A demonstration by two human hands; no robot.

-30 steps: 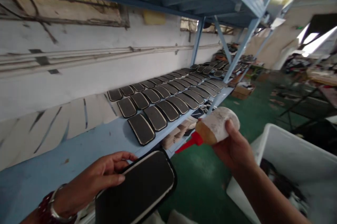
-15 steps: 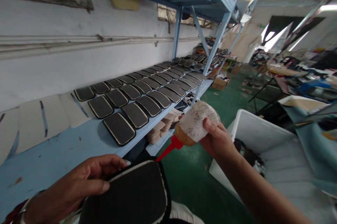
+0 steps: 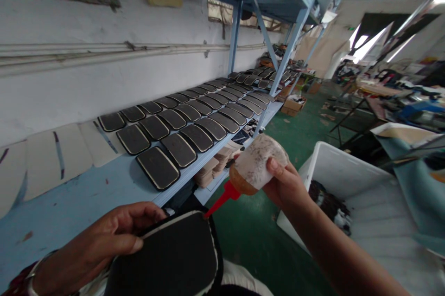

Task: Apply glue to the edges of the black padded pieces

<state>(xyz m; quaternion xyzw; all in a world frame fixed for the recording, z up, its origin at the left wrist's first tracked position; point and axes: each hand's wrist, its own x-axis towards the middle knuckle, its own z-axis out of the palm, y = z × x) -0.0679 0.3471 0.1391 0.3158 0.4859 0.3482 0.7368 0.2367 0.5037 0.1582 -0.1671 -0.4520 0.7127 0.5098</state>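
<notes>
My left hand (image 3: 107,240) grips the left edge of a dark rounded panel (image 3: 170,259), thumb on top and fingers at its rim. A pale line runs just inside the panel's black border. My right hand (image 3: 285,182) is closed around a glue bottle (image 3: 259,164), tilted down to the left. Its body is whitish and smeared, with amber showing near the neck. The tip of the red nozzle (image 3: 222,199) meets the panel's upper right corner, on or right beside the pale line. Much of the panel's lower part lies outside the frame.
Rows of similar dark panels (image 3: 158,168) lie on the blue shelf (image 3: 90,198) at left, beside pale sheets (image 3: 59,157). A blue upright post (image 3: 288,48) stands ahead. On the right is a white bin (image 3: 368,170) with dark scraps inside. Cardboard boxes (image 3: 294,106) sit on the green floor.
The nozzle tip has shifted slightly left and down along the panel's corner. The panel has moved a little left. Both hands keep their grip.
</notes>
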